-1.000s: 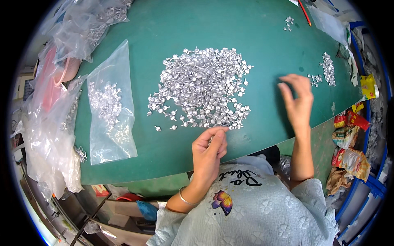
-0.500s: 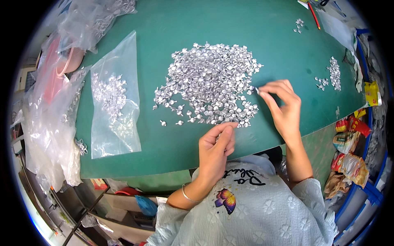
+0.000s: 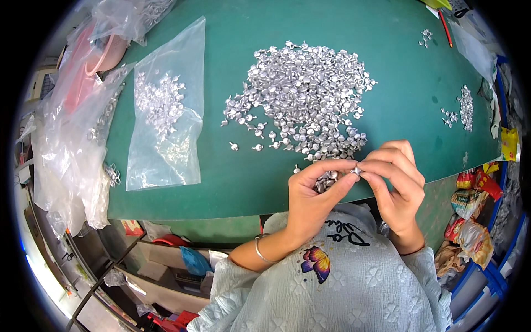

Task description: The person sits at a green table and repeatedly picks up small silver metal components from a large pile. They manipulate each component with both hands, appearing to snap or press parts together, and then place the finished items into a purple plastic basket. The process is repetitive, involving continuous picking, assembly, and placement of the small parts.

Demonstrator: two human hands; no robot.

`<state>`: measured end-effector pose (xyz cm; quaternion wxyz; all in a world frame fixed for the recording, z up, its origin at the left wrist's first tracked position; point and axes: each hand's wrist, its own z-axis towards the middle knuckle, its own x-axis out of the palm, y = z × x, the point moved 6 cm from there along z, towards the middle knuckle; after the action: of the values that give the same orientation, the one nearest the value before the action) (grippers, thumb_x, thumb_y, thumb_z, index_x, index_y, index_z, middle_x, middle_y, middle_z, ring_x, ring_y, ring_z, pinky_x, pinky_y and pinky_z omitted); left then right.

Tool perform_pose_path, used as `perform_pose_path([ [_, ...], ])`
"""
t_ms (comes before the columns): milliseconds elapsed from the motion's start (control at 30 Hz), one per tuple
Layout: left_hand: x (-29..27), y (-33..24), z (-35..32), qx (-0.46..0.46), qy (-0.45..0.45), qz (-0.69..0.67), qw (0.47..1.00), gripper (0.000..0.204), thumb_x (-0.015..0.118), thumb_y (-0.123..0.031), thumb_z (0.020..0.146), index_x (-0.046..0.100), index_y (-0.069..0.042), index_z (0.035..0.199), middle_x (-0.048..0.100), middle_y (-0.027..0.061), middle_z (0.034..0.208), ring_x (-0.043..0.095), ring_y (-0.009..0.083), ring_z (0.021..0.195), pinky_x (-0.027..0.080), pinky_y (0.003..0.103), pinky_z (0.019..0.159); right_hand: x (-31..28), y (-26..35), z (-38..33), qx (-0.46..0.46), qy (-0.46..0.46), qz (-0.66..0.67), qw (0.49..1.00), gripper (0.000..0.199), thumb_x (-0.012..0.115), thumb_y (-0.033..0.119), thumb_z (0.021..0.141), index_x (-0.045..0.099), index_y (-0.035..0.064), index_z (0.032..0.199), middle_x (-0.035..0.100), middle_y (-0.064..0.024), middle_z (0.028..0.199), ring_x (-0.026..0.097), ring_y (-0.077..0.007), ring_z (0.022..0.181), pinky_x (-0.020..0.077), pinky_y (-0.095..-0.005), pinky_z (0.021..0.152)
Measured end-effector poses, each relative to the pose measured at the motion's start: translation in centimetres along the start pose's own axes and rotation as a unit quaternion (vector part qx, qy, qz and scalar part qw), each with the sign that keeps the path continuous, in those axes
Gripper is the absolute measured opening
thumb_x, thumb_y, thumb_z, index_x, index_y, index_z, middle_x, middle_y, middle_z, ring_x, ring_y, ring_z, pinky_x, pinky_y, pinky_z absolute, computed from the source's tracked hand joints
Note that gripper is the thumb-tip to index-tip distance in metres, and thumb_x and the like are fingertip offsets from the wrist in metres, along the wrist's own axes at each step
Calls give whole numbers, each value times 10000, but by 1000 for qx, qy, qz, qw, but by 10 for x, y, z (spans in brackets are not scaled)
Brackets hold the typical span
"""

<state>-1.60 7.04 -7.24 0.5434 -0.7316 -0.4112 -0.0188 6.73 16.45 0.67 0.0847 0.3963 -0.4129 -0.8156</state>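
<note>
Close to the table's near edge, my left hand (image 3: 311, 200) is curled around several small silver metal pieces (image 3: 326, 181), which show inside its fingers. Its thumb and forefinger meet the fingertips of my right hand (image 3: 400, 187) at one small silver metal piece (image 3: 357, 171). Both hands pinch that piece between them; the fingertips partly cover it. Just beyond the hands spreads a large heap of similar pieces (image 3: 310, 94), with round heads and short stems. A few stray ones lie along its left and near sides.
On the green table (image 3: 238, 193), a clear plastic bag (image 3: 166, 149) with metal parts lies left of the heap. More plastic bags (image 3: 72, 160) and a pink basket (image 3: 110, 55) crowd the left edge. Small groups of parts (image 3: 466, 108) and a red pencil (image 3: 446, 29) lie right.
My right hand has come from the heap's right side toward me and now meets my left. My left hand has turned, so pieces show inside it. The whole view has shifted slightly.
</note>
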Motion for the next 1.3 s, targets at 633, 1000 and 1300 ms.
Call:
perform_pose_path([
  [633,-10,7,3,-38,-11,-34,999,158,603,-74,841,636,16,967,598,25,750,474,32,593,343,160,480,-54,-83,-14,100,-130,-234,958,67,644,21,742,645,16,809,629,-91,826,564,-226,784,415,-323,749],
  [1000,-18,15,7,-33,-10,-112,993,198,551,-130,890,611,48,951,497,3,672,328,20,496,228,170,429,-44,-105,-8,94,-130,-298,941,148,671,79,726,641,59,870,604,-95,917,540,-263,894,405,-361,785],
  [1300,-16,14,6,-40,-5,-111,993,192,545,-117,890,608,53,954,479,-5,664,322,20,503,223,168,434,13,-81,22,37,-18,-229,972,96,675,49,705,638,46,793,599,-45,816,528,-206,806,344,-313,725],
])
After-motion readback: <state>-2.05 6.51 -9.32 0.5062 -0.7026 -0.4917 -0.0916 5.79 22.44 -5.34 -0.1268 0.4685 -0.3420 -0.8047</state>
